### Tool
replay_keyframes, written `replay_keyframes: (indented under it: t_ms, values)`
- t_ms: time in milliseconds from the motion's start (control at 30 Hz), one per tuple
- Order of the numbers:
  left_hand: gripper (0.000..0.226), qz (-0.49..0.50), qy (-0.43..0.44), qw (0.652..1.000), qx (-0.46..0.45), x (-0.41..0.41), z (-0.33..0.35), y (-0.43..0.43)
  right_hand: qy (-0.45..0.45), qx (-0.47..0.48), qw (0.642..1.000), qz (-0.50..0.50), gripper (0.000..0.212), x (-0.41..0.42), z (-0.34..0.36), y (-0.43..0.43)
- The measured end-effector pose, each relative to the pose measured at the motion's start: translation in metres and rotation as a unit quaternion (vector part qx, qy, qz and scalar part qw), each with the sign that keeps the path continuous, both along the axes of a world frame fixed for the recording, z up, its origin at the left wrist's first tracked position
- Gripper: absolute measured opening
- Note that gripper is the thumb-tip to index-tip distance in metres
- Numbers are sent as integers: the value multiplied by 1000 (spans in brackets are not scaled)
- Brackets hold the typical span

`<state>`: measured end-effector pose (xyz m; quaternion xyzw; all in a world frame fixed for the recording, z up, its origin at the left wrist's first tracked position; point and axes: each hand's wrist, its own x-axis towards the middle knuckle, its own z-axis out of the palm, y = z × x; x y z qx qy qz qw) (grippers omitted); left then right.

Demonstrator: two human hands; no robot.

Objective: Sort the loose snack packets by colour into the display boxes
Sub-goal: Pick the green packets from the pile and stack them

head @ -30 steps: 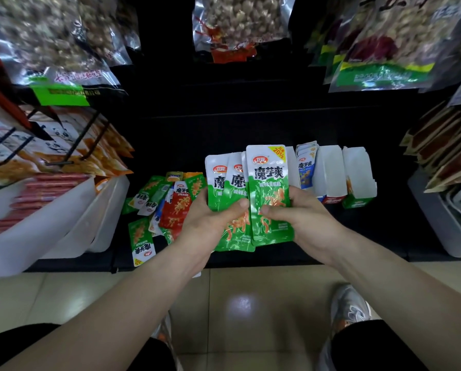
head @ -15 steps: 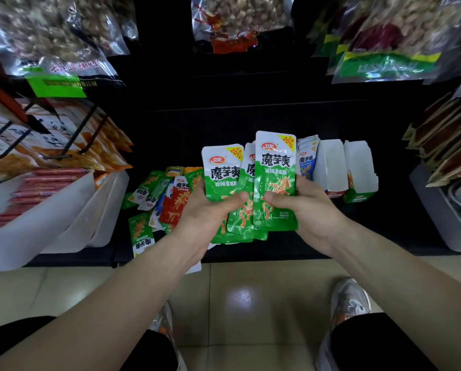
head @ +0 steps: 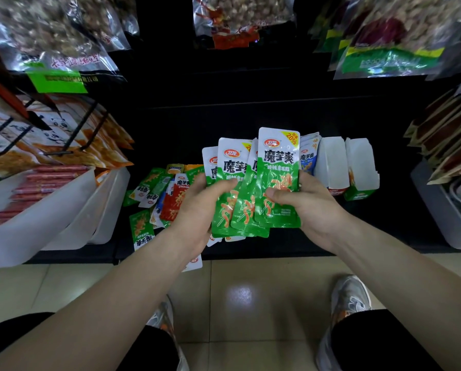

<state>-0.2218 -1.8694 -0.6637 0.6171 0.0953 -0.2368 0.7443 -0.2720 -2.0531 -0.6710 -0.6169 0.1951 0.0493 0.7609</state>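
Observation:
Both hands hold a fan of green snack packets [head: 276, 180] upright over the front of the dark bottom shelf. My left hand [head: 197, 210] grips the left packets, thumb across their fronts. My right hand [head: 308, 204] pinches the frontmost packet on the right side. A loose pile of green, red and orange packets [head: 157, 194] lies on the shelf left of my hands. Behind my right hand stand display boxes: one with blue packets [head: 308, 156], a white box with a red base [head: 332, 164], and a white box with a green base [head: 361, 170].
White tubs [head: 63, 210] of red sausage sticks and orange packets stand at the left. A grey bin [head: 443, 210] with brown packets is at the right. Bags of nuts hang overhead. My shoes rest on the tiled floor [head: 245, 290] below the shelf edge.
The packets in my hands have been raised slightly and squared closer together; the frontmost packet now stands higher than the others. The pile and boxes have not moved.

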Motion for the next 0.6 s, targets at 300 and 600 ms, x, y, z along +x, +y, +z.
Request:
replay_keyframes:
  t_ms: [300, 600]
  values:
    - [86, -104, 5, 994, -19, 4, 7, 4, -12, -22, 1000, 17, 42, 2, 2, -4]
    - [133, -78, 26, 997, 11, 0, 5, 0, -12, -55, 998, 11, 45, 3, 3, -4]
